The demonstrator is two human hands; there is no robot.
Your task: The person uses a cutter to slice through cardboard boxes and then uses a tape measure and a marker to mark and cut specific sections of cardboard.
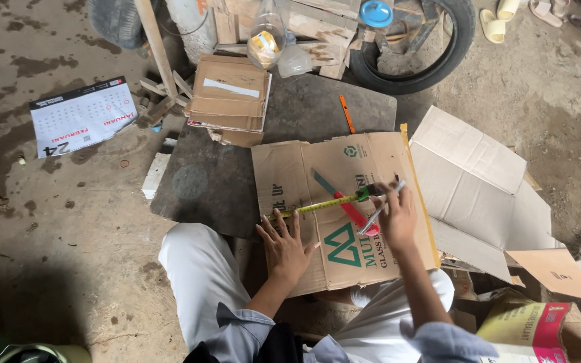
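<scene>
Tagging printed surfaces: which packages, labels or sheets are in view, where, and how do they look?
Flattened brown carton: under both hands, green logo print.
Calendar sheet: upper left floor, white with dark band.
Small brown box: top centre, white label strip.
Yellow-red box: bottom right.

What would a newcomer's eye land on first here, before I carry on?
Probably the flattened cardboard sheet at centre, where the left hand presses one end of a yellow measuring tape and the right hand holds the other end together with a pen. A red-handled cutter lies on the sheet under the tape. At upper left, a calendar page lies on the stained floor.
</scene>
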